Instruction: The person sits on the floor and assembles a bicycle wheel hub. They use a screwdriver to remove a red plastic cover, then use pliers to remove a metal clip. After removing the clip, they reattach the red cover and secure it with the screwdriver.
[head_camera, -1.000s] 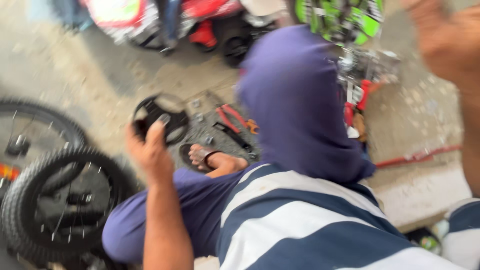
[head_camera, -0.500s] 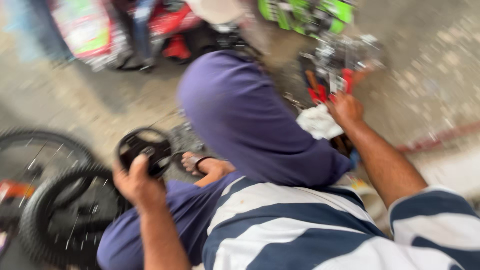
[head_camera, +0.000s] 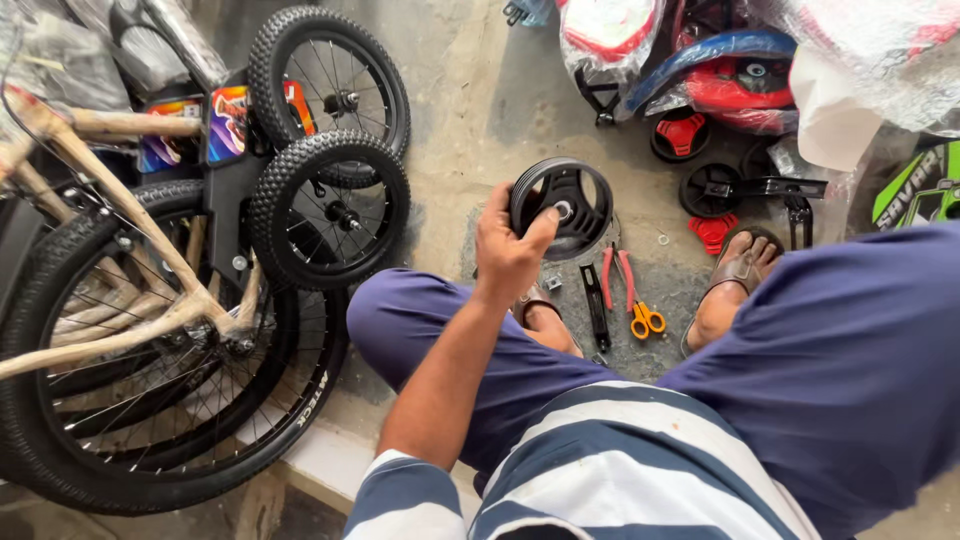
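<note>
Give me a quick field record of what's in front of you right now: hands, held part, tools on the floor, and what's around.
left hand: grips the small black training wheel by its rim, thumb near the hub
right hand: not in view
tools: pliers with red and yellow handles and a black wrench on the concrete floor, between the sandalled feet
left side: small spoked bicycle wheels and larger tyres, paper-wrapped frame
right side: another black training wheel, red plastic parts, plastic-wrapped pieces

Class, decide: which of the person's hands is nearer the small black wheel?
Left. The left hand grips the small black wheel at its rim; the right hand is out of view.
</note>
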